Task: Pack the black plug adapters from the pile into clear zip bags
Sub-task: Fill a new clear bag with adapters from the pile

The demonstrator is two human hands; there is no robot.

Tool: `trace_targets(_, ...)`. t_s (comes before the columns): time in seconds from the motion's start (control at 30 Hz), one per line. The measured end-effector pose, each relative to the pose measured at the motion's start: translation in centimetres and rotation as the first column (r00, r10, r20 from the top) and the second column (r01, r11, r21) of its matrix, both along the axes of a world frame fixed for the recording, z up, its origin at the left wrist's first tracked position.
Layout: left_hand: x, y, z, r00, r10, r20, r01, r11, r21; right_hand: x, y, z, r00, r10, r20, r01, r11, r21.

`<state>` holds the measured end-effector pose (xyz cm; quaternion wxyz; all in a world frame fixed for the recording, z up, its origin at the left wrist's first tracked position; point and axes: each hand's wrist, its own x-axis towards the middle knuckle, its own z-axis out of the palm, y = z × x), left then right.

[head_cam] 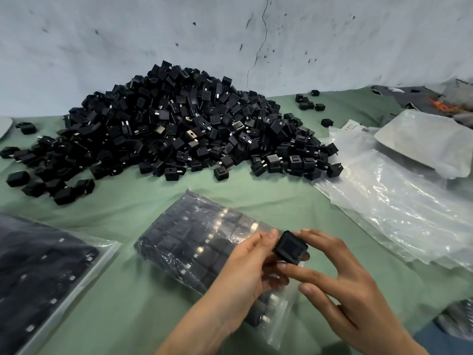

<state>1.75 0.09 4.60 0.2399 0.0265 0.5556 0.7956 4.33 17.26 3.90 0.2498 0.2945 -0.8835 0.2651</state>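
**Head view: one adapter at the mouth of a part-filled bag**

The adapter [291, 248] sits between both hands, over the near end of the zip bag [204, 239]; the right hand [340, 285] pinches it between forefinger and thumb, its other fingers spread loose; the left hand [243, 270] curls round the bag's mouth, thumb against the adapter's edge. The bag lies flat on the green cloth [230, 185], adapters already in rows inside.

To do this step well, I judge the left hand should keep the mouth wide while the right slides the adapter in flat, into line with the rows, prongs clear of the film; a skewed piece would likely bulge and foul the zip.

Beyond the bag stands the pile [179, 129] against the wall; a packed bag [38, 272] lies to the left; empty bags [399, 201] are stacked to the right; stray adapters [309, 103] lie farther back. Nothing blocks the mouth except the slack film itself.
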Motion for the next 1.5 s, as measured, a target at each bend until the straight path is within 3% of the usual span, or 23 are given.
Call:
trace_targets(0.07,0.4,0.5,0.0,0.999,0.033,-0.043,-0.035,0.998,-0.058,0.5,1.0,-0.3,0.999,-0.032,-0.018,0.031,0.999,-0.019)
trace_targets(0.13,0.7,0.7,-0.4,0.953,0.034,-0.300,-0.126,0.948,-0.292,0.8,2.4,-0.8,0.995,-0.095,0.010,0.096,0.990,-0.104)
trace_targets(0.17,0.8,0.7,-0.8,0.875,-0.069,-0.480,-0.199,0.851,-0.486,0.9,3.0,-1.2,0.991,-0.131,0.039,0.135,0.982,-0.134)
trace_targets(0.2,0.9,0.6,-1.3,0.765,-0.258,-0.590,-0.290,0.679,-0.674,1.0,3.6,-1.7,0.985,-0.157,0.072,0.167,0.975,-0.147)
trace_targets(0.23,1.0,0.7,-1.7,0.662,-0.436,-0.610,-0.383,0.503,-0.775,1.0,3.9,-2.3,0.980,-0.164,0.111,0.180,0.973,-0.147)
trace_targets(0.27,1.1,0.9,-2.0,0.590,-0.537,-0.603,-0.455,0.397,-0.797,1.0,4.2,-2.9,0.977,-0.151,0.151,0.173,0.975,-0.142)
trace_targets(0.3,1.3,1.1,-2.4,0.538,-0.595,-0.597,-0.512,0.332,-0.792,1.0,4.2,-3.6,0.974,-0.128,0.185,0.154,0.979,-0.134)
trace_targets(0.4,1.6,1.9,-2.5,0.560,-0.628,-0.541,-0.541,0.217,-0.813,1.1,3.8,-5.2,0.970,-0.084,0.227,0.112,0.988,-0.110)
trace_targets(0.53,1.8,2.2,-2.6,0.549,-0.530,-0.646,-0.608,0.276,-0.744,0.7,3.4,-5.8,0.969,-0.058,0.240,0.094,0.986,-0.140)
trace_targets(0.77,1.8,2.4,-1.6,0.483,-0.578,-0.658,-0.686,0.217,-0.695,0.6,3.5,-6.6,0.973,0.007,0.231,0.031,0.987,-0.160)
trace_targets(0.97,2.0,2.8,-1.6,0.514,-0.635,-0.577,-0.637,0.169,-0.752,-2.0,0.1,-7.4,0.981,0.150,0.121,-0.144,0.988,-0.054)
trace_targets(1.07,2.0,2.3,-1.6,0.514,-0.649,-0.561,-0.624,0.165,-0.764,-3.0,-1.6,-7.1,0.995,0.041,0.086,-0.047,0.996,0.074)
trace_targets(1.17,1.5,0.6,-1.9,0.541,-0.441,-0.716,-0.570,0.434,-0.697,-3.2,-1.1,-7.4,0.980,0.101,0.172,-0.122,0.986,0.114)
trace_targets(1.23,0.3,-1.8,-1.8,0.508,-0.216,-0.834,-0.683,0.489,-0.543,-2.9,0.1,-7.6,0.963,0.086,0.255,-0.140,0.969,0.202)
trace_targets(1.3,-1.5,-5.3,-1.8,0.457,0.015,-0.889,-0.792,0.462,-0.399,-2.7,0.2,-6.8,0.952,0.022,0.306,-0.111,0.955,0.276)
trace_targets(1.37,-3.4,-8.8,-2.0,0.410,0.161,-0.898,-0.867,0.374,-0.329,-2.8,-0.2,-6.3,0.927,-0.040,0.372,-0.109,0.922,0.371)
trace_targets(1.43,-4.6,-11.6,-3.1,0.395,0.246,-0.885,-0.903,0.282,-0.325,-3.1,-0.5,-6.4,0.906,-0.027,0.422,-0.152,0.910,0.385)
trace_targets(1.5,-4.9,-13.5,-4.8,0.386,0.274,-0.881,-0.913,0.250,-0.322,-3.7,-0.8,-6.2,0.909,-0.003,0.417,-0.158,0.923,0.351)
